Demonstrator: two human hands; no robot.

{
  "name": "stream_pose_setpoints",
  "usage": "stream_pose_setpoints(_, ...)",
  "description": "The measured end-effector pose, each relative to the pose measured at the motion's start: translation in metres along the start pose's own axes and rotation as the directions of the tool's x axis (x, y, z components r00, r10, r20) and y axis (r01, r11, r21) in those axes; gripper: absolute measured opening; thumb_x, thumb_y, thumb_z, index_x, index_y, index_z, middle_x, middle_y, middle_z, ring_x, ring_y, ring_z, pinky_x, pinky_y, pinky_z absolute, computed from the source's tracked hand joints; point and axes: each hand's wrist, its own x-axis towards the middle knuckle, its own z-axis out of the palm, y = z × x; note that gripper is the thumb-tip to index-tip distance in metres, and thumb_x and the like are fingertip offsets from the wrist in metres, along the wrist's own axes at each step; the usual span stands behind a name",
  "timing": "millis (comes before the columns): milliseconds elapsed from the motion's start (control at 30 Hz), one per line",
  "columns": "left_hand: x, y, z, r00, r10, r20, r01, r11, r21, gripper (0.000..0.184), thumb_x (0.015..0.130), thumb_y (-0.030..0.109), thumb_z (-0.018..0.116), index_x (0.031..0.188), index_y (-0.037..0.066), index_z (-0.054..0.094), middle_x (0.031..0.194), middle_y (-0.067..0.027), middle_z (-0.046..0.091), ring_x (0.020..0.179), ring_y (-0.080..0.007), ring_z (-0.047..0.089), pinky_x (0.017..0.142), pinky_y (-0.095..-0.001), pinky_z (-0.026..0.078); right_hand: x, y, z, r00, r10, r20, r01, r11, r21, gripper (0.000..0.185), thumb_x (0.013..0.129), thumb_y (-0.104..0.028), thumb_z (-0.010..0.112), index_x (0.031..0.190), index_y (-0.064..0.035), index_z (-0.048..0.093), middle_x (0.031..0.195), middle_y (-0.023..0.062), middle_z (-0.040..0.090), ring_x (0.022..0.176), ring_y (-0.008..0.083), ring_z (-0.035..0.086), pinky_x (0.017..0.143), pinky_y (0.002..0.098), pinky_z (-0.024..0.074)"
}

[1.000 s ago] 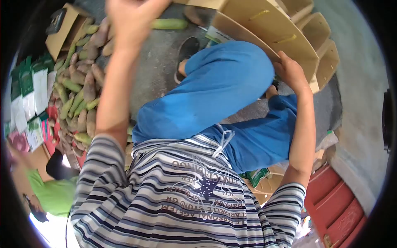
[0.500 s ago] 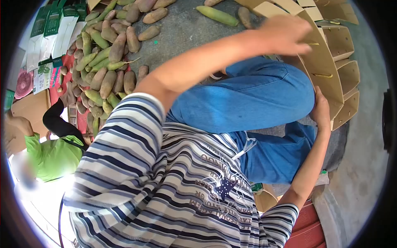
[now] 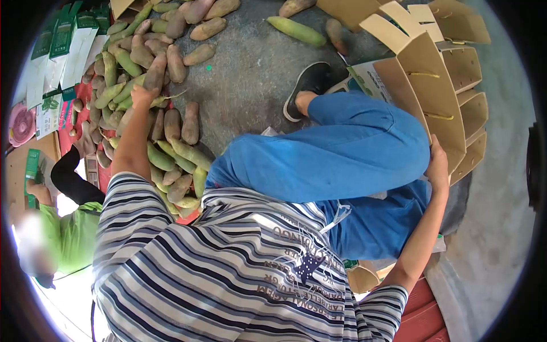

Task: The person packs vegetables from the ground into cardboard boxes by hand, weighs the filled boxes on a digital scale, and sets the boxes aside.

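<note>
At the pile on the left, my left hand (image 3: 143,97) is closed round the lower end of a reddish-brown root vegetable (image 3: 155,72). Green and brown roots lie around it, some touching. On the right, my right hand (image 3: 437,165) grips the near edge of an open cardboard box (image 3: 424,74) with yellow cord handles, beside my raised knee. The box leans over my leg, and its inside is mostly hidden.
A long green root (image 3: 296,31) and a brown root (image 3: 335,35) lie on the grey floor. More open boxes (image 3: 470,111) stand at the right. A co-worker in green (image 3: 80,239) is at the left, near green-and-white cartons (image 3: 71,48).
My left hand has swung from over the box at the upper right down to the pile on the left and taken hold of a root. My right hand stays on the box.
</note>
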Motion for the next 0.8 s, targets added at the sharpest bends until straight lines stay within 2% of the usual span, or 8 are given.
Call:
stream_pose_setpoints(133,0.04,-0.024,0.04,0.973,-0.036,0.229,0.085,0.974,-0.21,0.105,0.059,0.048,0.08,0.13,-0.011,0.03,0.126,-0.0264,0.049,0.117,-0.0369,0.05,0.095,-0.0392,0.044,-0.005,0.005,0.003,1.0,-0.009,0.01,0.008,1.0,0.021,0.03,0.088,-0.012,0.057,0.116,-0.0027,0.052,0.094,0.0237,0.062,0.089,0.0388,0.06,0.075,0.0426,0.0471)
stream_pose_setpoints(233,0.033,-0.011,0.04,0.969,-0.167,0.182,0.186,0.978,-0.093,0.105,0.059,0.049,0.08,0.128,-0.013,0.033,0.121,-0.0262,0.054,0.109,-0.0372,0.056,0.089,-0.0375,0.047,-0.002,0.003,0.001,1.0,-0.01,0.029,0.008,0.999,0.04,0.03,0.088,-0.011,0.056,0.116,-0.0027,0.051,0.095,0.0237,0.062,0.09,0.0386,0.06,0.075,0.0423,0.047)
stream_pose_setpoints(333,0.019,0.001,0.056,0.897,-0.072,0.435,0.239,0.909,-0.343,0.1,0.058,0.048,0.081,0.125,-0.013,0.04,0.113,-0.0243,0.058,0.102,-0.0348,0.06,0.085,-0.0389,0.048,0.0,0.002,0.0,0.999,-0.002,0.047,0.0,0.999,0.036,0.029,0.088,-0.011,0.056,0.115,-0.0028,0.051,0.095,0.0236,0.062,0.091,0.0386,0.06,0.075,0.0424,0.0468)
stream_pose_setpoints(433,-0.015,0.028,0.071,0.792,-0.213,0.573,0.562,0.62,-0.547,0.089,0.06,0.045,0.08,0.121,-0.01,0.047,0.107,-0.0177,0.061,0.088,-0.0306,0.061,0.075,-0.041,0.048,-0.003,0.003,-0.001,1.0,-0.007,0.017,0.005,0.996,0.084,0.027,0.087,-0.012,0.057,0.113,-0.0032,0.052,0.094,0.0232,0.062,0.089,0.0391,0.06,0.074,0.0429,0.0466)
stream_pose_setpoints(500,-0.033,0.035,0.097,0.735,-0.16,0.659,0.666,0.355,-0.656,0.086,0.061,0.044,0.08,0.122,-0.007,0.047,0.108,-0.015,0.059,0.085,-0.0282,0.059,0.07,-0.0411,0.047,-0.003,0.001,0.0,1.0,-0.024,0.002,0.024,0.996,0.089,0.026,0.087,-0.014,0.058,0.11,-0.0037,0.052,0.093,0.0229,0.062,0.088,0.0395,0.06,0.073,0.0434,0.0463)
stream_pose_setpoints(567,-0.057,0.051,0.105,0.758,-0.187,0.624,0.652,0.227,-0.724,0.08,0.062,0.042,0.079,0.121,-0.002,0.049,0.112,-0.0119,0.055,0.087,-0.0264,0.055,0.069,-0.0391,0.045,-0.002,-0.005,-0.004,0.999,-0.037,0.0,0.037,0.998,0.048,0.024,0.087,-0.015,0.058,0.107,-0.0044,0.053,0.091,0.0227,0.062,0.086,0.04,0.059,0.072,0.044,0.0459)
stream_pose_setpoints(667,-0.104,0.086,0.082,0.699,-0.188,0.69,0.713,0.103,-0.694,0.074,0.063,0.043,0.077,0.12,0.005,0.049,0.115,-0.0099,0.051,0.089,-0.0261,0.053,0.07,-0.0376,0.047,-0.005,-0.015,-0.011,0.998,-0.05,-0.023,0.051,0.998,0.028,0.021,0.087,-0.016,0.058,0.104,-0.0049,0.052,0.089,0.0227,0.061,0.086,0.0405,0.058,0.071,0.0449,0.0451)
stream_pose_setpoints(800,-0.146,0.125,0.064,0.651,0.067,0.756,0.755,0.042,-0.654,0.067,0.069,0.044,0.071,0.12,0.006,0.048,0.113,-0.01,0.052,0.091,-0.0269,0.053,0.072,-0.0369,0.048,-0.004,-0.005,-0.009,0.998,-0.007,0.059,0.007,1.0,-0.003,0.032,0.086,-0.014,0.059,0.114,-0.0017,0.053,0.093,0.0238,0.062,0.091,0.0397,0.059,0.076,0.0423,0.0469)
